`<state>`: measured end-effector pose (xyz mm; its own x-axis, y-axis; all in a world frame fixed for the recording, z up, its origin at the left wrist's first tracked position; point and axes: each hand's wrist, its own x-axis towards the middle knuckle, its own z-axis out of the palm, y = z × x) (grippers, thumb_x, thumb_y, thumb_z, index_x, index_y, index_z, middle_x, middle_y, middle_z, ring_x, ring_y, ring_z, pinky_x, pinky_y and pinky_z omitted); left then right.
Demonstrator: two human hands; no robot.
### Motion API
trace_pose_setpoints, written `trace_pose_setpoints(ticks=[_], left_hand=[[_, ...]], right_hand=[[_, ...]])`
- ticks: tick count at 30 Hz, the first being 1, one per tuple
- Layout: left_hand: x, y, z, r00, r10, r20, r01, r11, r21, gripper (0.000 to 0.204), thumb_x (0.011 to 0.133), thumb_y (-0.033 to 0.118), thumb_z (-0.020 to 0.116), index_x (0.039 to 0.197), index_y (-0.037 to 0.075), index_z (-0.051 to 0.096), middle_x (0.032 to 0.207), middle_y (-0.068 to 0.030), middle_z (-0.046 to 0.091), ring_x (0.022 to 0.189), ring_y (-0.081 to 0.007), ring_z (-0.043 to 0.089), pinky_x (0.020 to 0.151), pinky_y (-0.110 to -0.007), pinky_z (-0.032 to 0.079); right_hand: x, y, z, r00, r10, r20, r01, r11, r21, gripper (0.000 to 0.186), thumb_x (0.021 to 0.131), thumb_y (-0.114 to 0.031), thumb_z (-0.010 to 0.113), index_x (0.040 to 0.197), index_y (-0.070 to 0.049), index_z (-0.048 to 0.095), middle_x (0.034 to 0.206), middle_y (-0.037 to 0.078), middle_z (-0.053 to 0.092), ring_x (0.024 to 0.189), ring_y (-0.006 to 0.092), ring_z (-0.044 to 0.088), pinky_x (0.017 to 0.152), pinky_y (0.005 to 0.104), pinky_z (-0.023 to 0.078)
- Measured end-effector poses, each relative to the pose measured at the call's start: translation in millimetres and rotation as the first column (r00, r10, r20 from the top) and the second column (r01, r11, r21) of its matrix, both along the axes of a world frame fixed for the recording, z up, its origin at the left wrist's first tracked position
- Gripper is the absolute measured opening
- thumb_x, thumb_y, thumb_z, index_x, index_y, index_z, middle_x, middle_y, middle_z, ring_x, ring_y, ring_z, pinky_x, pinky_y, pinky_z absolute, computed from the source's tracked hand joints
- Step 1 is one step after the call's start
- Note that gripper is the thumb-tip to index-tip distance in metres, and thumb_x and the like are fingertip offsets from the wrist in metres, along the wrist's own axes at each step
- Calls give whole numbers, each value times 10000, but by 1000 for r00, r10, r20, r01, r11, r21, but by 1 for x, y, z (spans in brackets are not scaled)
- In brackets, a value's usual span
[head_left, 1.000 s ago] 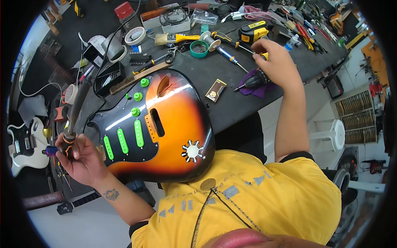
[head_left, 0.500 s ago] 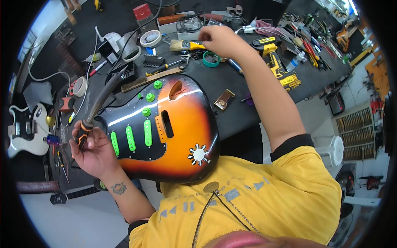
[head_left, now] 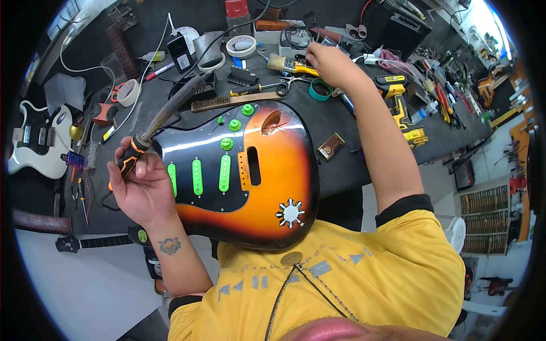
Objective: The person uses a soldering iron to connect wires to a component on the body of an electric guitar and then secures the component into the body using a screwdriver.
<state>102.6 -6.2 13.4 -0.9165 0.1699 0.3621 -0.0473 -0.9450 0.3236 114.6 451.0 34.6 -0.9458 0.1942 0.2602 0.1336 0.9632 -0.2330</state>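
While the left hand [head_left: 142, 187] grips a soldering iron [head_left: 165, 116] above the sunburst guitar body [head_left: 267, 187], the right hand [head_left: 330, 62] curls loosely over the paintbrush [head_left: 290, 66] without clearly gripping it

The right hand [head_left: 330, 62] left the screwdriver on the purple cloth and reached leftward across the bench to the paintbrush [head_left: 290, 65]

You had two guitar bodies, sunburst [head_left: 244, 187] and white [head_left: 37, 139], three green pickups [head_left: 197, 176], three green knobs [head_left: 235, 125], two tape rolls [head_left: 241, 45].
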Motion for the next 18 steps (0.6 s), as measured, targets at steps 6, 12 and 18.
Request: trace_pose_setpoints(ticks=[6,12,18], left_hand=[[2,2,2,1000,-10,20,10,1000,-22,318,1063,234,560,1185,-57,606,1284,-192,613,712,-159,553,717,-304,435],[2,7,5,998,-65,26,67,997,-41,288,1051,184,585,1201,-56,535,1226,-178,610,716,-162,531,723,-305,442],[-1,2,0,999,-5,47,9,995,-100,356,1049,192,593,1263,-81,516,1225,-196,618,730,-163,525,732,-301,442]], right_hand=[[45,-39,18,987,146,-63,-142,638,-756,220,1095,-224,503,1132,-29,598,958,54,746,805,95,681,724,268,537],[51,-50,-15,935,334,-120,-224,293,-929,214,1091,-184,546,1214,-21,609,981,37,706,716,70,575,687,218,500],[51,-61,-26,900,431,-59,-218,330,-918,221,1049,-116,556,1199,8,660,914,22,681,674,72,581,673,247,503]])
